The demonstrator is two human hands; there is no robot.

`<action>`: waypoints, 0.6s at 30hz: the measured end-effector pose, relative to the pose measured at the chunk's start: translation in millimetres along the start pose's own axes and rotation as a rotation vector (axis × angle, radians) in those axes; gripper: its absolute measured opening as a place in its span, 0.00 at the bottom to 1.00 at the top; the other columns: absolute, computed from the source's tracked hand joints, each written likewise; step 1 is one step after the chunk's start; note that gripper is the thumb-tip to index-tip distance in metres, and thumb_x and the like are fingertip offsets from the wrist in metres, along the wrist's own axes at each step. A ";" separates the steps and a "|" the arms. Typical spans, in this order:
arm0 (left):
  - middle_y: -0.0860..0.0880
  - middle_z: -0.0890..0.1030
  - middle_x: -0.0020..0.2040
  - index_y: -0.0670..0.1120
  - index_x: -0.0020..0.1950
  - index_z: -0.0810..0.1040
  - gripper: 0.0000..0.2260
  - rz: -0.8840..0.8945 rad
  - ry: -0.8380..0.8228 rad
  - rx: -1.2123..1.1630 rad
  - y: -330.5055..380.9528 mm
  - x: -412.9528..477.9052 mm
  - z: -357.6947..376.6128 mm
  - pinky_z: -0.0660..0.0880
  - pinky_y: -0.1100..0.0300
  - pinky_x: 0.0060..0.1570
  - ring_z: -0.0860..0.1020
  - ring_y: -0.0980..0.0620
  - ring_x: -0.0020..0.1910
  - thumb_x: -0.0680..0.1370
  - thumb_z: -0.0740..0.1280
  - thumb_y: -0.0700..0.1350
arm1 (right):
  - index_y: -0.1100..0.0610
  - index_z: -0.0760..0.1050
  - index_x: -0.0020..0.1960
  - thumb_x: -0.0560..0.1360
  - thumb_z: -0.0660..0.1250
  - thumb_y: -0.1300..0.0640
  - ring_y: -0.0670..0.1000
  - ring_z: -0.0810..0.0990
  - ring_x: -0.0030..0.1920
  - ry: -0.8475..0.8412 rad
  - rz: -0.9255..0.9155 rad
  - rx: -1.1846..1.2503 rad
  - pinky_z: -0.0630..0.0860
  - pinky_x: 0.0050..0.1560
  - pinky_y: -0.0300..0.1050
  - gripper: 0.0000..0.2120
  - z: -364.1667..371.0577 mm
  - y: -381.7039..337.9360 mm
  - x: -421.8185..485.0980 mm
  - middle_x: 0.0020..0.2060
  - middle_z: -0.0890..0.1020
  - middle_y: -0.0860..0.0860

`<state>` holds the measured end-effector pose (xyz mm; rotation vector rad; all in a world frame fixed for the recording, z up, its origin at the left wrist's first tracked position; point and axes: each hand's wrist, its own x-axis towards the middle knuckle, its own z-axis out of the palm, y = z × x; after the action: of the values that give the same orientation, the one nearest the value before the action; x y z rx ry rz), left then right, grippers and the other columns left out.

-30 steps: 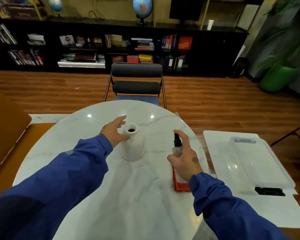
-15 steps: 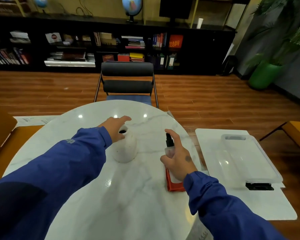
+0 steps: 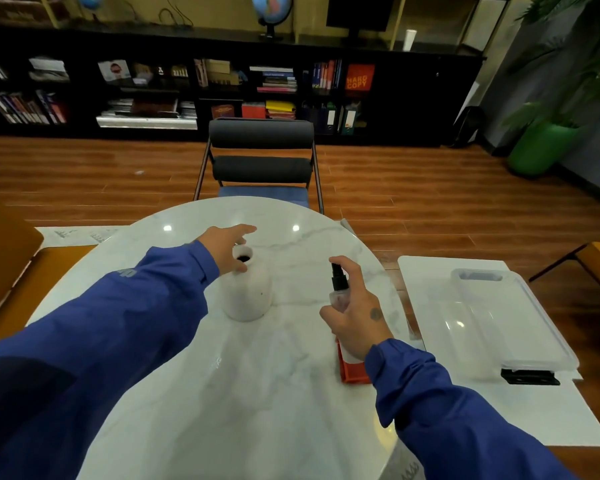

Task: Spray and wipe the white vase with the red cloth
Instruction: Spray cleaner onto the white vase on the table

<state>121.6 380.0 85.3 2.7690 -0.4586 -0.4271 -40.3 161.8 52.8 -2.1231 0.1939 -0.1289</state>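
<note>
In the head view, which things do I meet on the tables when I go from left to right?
The white vase, the spray bottle, the clear plastic box. The red cloth overlaps the bottle, so I leave it out.

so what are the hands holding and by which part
Right hand grips the spray bottle round its clear body, forefinger on top. Left hand touches the white vase at its neck; grip unclear.

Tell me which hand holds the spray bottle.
The right hand grips the spray bottle, index finger on its black nozzle; the left hand is at the neck of the white vase.
</note>
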 end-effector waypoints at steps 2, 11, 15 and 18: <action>0.45 0.76 0.66 0.52 0.74 0.62 0.34 0.007 0.018 0.009 0.3 -0.5 1.4 0.72 0.52 0.63 0.76 0.43 0.61 0.72 0.74 0.45 | 0.30 0.58 0.63 0.70 0.64 0.63 0.51 0.72 0.33 0.002 0.014 -0.008 0.79 0.39 0.50 0.34 2.7 -0.5 1.6 0.34 0.72 0.51; 0.42 0.76 0.64 0.50 0.74 0.60 0.31 -0.035 0.108 0.135 10.5 2.4 11.0 0.73 0.54 0.58 0.77 0.42 0.59 0.75 0.69 0.51 | 0.31 0.55 0.67 0.72 0.64 0.65 0.47 0.71 0.33 -0.017 0.007 -0.003 0.73 0.37 0.39 0.37 -1.5 -1.7 9.6 0.36 0.70 0.48; 0.41 0.77 0.61 0.47 0.72 0.61 0.30 -0.103 0.140 0.170 14.0 5.8 12.4 0.74 0.54 0.53 0.77 0.42 0.57 0.75 0.68 0.55 | 0.31 0.54 0.68 0.72 0.64 0.64 0.47 0.71 0.34 -0.033 0.000 -0.028 0.72 0.37 0.39 0.37 -1.9 0.1 11.1 0.36 0.69 0.47; 0.41 0.75 0.65 0.49 0.76 0.57 0.35 -0.086 0.082 0.120 11.1 5.6 10.2 0.73 0.53 0.58 0.75 0.41 0.61 0.74 0.70 0.54 | 0.31 0.53 0.68 0.72 0.65 0.64 0.47 0.71 0.34 -0.037 0.008 -0.031 0.72 0.37 0.39 0.38 -3.6 -0.1 12.7 0.36 0.71 0.48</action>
<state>120.3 365.5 78.4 2.9178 -0.3575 -0.3133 -28.4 156.5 55.0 -2.1532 0.1839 -0.0824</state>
